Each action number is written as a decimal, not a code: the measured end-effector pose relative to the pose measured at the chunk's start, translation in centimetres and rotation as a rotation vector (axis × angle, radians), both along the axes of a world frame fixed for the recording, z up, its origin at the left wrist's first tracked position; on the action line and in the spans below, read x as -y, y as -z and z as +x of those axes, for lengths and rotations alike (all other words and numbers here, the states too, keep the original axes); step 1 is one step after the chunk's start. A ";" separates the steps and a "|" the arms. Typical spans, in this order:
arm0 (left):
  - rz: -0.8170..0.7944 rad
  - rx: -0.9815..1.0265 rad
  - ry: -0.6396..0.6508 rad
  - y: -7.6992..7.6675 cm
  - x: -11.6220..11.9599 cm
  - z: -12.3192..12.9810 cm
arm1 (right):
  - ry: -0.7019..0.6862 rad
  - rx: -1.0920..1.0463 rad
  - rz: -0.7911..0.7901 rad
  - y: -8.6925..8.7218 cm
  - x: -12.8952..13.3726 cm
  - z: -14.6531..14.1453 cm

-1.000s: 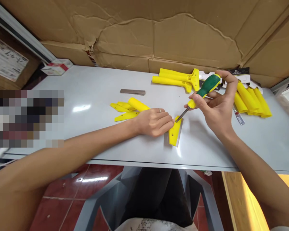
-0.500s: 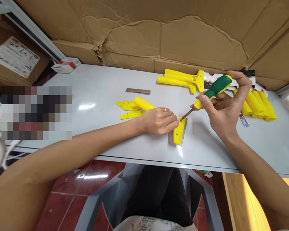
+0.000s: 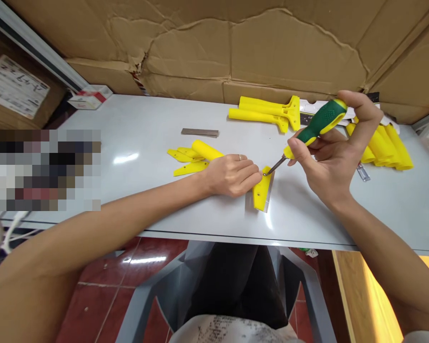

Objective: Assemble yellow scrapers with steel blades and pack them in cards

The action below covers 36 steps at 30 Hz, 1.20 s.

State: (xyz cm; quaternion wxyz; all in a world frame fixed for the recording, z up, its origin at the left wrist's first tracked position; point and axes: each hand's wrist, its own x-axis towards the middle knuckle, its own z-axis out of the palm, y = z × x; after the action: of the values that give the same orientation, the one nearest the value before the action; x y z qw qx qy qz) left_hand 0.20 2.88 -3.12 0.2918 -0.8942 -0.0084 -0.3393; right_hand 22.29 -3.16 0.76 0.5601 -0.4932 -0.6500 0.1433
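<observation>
At far left, a cut-off carton (image 3: 60,95) bears a white label (image 3: 17,86) with tiny print and slanted handwriting that cannot be read for certain; pixelation hides what lies below it. Lettering on a small red-and-white box (image 3: 90,97) is illegible. The left hand (image 3: 234,176) is clenched around a yellow scraper (image 3: 260,194) on the table (image 3: 307,219), hiding whether the yellow handle (image 3: 205,149) emerging behind it joins the bladed head. The right hand (image 3: 331,162) grasps a green-and-yellow screwdriver (image 3: 320,123), its tip at the head's upper screw, and partly covers white-and-black packaging (image 3: 309,107) with unreadable print. Farther right, yellow tubes (image 3: 396,145) overlap one another, partly behind that hand, and conceal the upper end of a clear-handled tool (image 3: 363,172)
</observation>
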 end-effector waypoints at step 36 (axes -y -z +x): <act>0.030 -0.028 0.001 -0.4 0.2 0.0 | 0.073 0.002 0.014 0.0 0.6 -0.6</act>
State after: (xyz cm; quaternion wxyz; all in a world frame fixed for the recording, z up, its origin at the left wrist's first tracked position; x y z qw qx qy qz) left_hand 0.20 2.70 -2.70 0.3050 -0.8945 0.0013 -0.3270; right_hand 21.68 -3.80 0.76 0.5677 -0.5129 -0.6331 0.1178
